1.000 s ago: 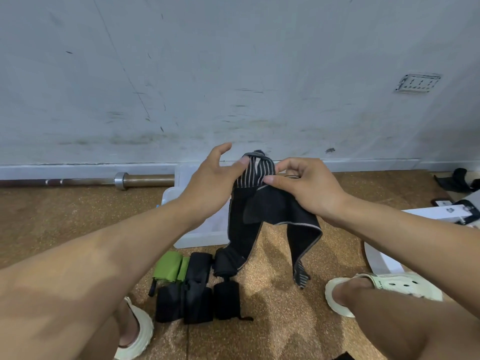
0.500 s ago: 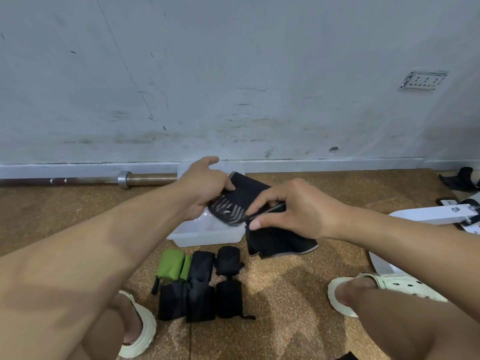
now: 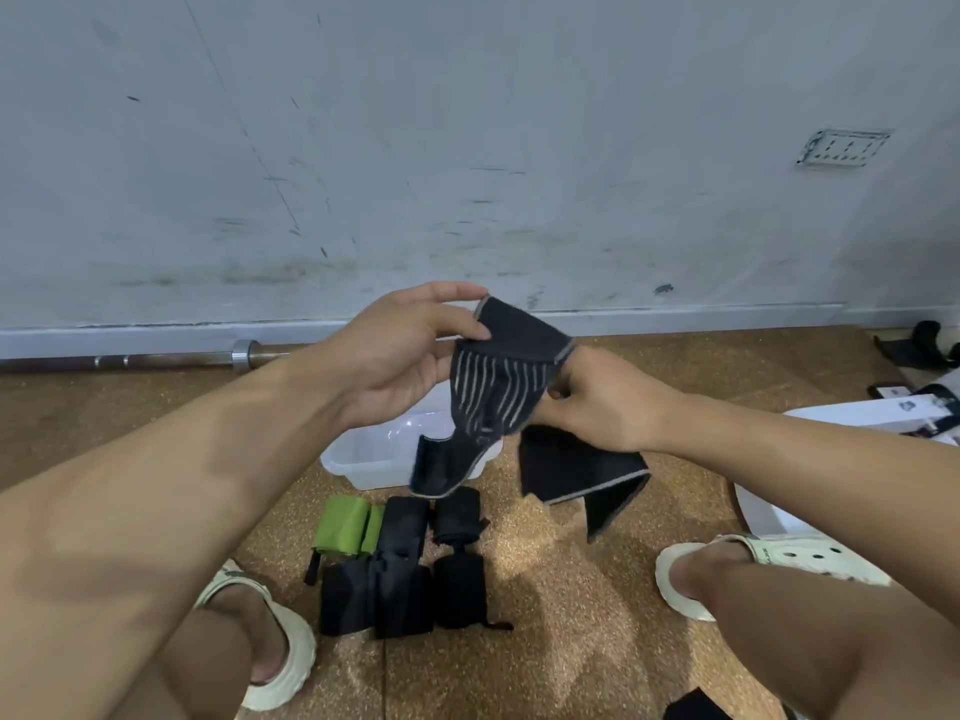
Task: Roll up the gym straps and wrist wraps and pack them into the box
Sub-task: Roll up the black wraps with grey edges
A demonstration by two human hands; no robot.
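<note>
Looking down from the head camera, a person crouches on a brown cork-textured floor beside a scuffed pale grey wall. The left hand pinches the upper corner of a black stretchy wrist wrap with pale grey wavy stripes between thumb and fingertips. The right hand is closed on the same wrap at its right side, and the loose black tail with grey edging hangs below it. The wrap is held in the air, above a clear plastic box that stands open on the floor. Nearer the person, just in front of the box, lie a green rolled strap and several black rolled straps, side by side and touching. A steel barbell lies along the wall at left, and more black gear sits at far right. A pale clog-style sandal is on the right foot. Rolling seems only just begun: the wrap is still mostly flat. Next, the striped end probably needs turning over on itself and winding tightly, with the tail kept taut.
</note>
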